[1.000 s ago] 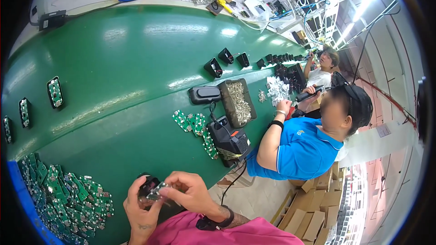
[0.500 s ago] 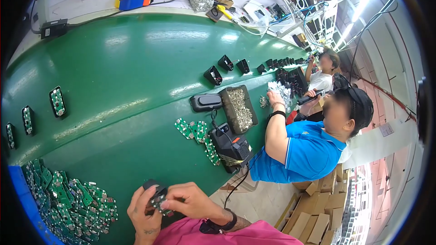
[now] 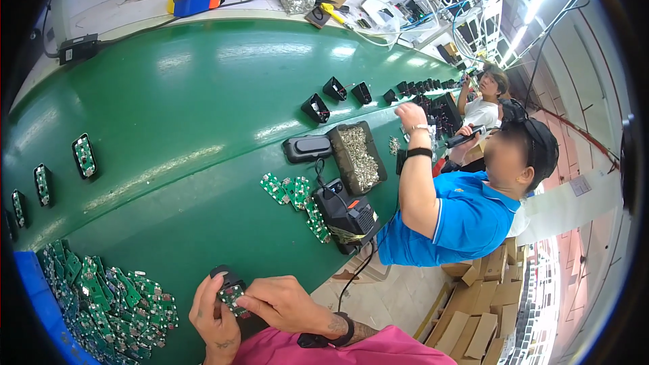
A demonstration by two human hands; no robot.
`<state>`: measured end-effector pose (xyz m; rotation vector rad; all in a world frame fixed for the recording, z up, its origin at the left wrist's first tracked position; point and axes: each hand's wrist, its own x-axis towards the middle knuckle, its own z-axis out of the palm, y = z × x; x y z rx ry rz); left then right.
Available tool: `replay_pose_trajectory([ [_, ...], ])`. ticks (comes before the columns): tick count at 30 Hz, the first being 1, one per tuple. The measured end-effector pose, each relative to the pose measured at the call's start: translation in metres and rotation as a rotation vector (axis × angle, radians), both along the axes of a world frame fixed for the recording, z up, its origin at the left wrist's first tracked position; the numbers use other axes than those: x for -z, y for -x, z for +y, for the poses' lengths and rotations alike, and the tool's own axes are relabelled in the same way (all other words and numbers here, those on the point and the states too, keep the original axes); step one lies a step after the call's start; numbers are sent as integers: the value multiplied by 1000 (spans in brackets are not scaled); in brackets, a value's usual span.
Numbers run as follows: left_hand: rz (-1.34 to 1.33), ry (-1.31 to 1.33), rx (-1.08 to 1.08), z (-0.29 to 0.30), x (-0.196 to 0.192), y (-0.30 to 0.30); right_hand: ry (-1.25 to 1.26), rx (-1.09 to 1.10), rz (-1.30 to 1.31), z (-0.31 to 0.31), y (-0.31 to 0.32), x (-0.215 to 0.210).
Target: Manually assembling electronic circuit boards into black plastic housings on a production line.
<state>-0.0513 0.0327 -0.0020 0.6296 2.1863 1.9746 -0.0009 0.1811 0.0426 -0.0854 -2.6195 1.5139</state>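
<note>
Near the front edge of the table, my left hand (image 3: 213, 314) is closed around a black plastic housing (image 3: 228, 277). A small green circuit board (image 3: 232, 297) sits at the housing's opening, pinched by the thumb and fingers of my right hand (image 3: 282, 303). How deep the board sits in the housing I cannot tell. To the left lies a big heap of green circuit boards (image 3: 111, 304). Several more boards (image 3: 297, 192) lie in a small group beyond my hands.
Housings with boards (image 3: 84, 155) stand at the left. A black charger-like device (image 3: 345, 209), a bin of small metal parts (image 3: 358, 155) and a black case (image 3: 307, 149) lie ahead right. Open black housings (image 3: 315, 108) line the green table (image 3: 203, 88). A co-worker in blue (image 3: 449, 216) sits at the right.
The housing and board have turned slightly in my hands, so the board's face shows more. The co-worker's hand has lifted off the pale parts. Farther back, another person's head has turned.
</note>
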Motion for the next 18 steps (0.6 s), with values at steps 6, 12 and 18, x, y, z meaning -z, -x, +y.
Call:
replay_pose_trajectory([
  [6,-159,2,-35,-5,8,-2,35,61,-23,-3,5,2],
  [12,-189,-103,13,-6,11,0,97,134,-52,0,9,0],
  [18,-327,-193,65,-6,10,-1,-102,100,-90,2,7,8],
])
